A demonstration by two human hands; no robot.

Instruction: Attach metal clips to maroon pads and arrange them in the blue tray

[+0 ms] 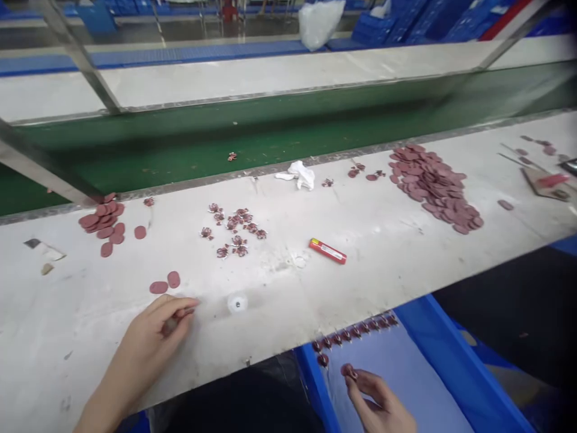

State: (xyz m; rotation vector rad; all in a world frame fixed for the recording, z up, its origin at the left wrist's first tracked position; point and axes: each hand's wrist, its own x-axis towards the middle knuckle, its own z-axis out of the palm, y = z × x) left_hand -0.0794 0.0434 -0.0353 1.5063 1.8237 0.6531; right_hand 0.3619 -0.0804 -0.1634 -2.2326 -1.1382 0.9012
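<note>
R hand [376, 403] holds maroon disc [348, 371]; L hand [151, 343] pinches sm. item [188, 311].

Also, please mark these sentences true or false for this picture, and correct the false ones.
1. The right hand holds a small dark red piece above the blue crate. True.
2. The left hand holds scissors. False: it pinches a small thing, too small to tell.
3. The biggest pile of round red discs lies on the white bench. True.
4. The white cloth lies on the green belt. False: it lies on the bench, beside the belt.
5. A row of small red pieces lies in the crate, close to the bench. True.
</note>
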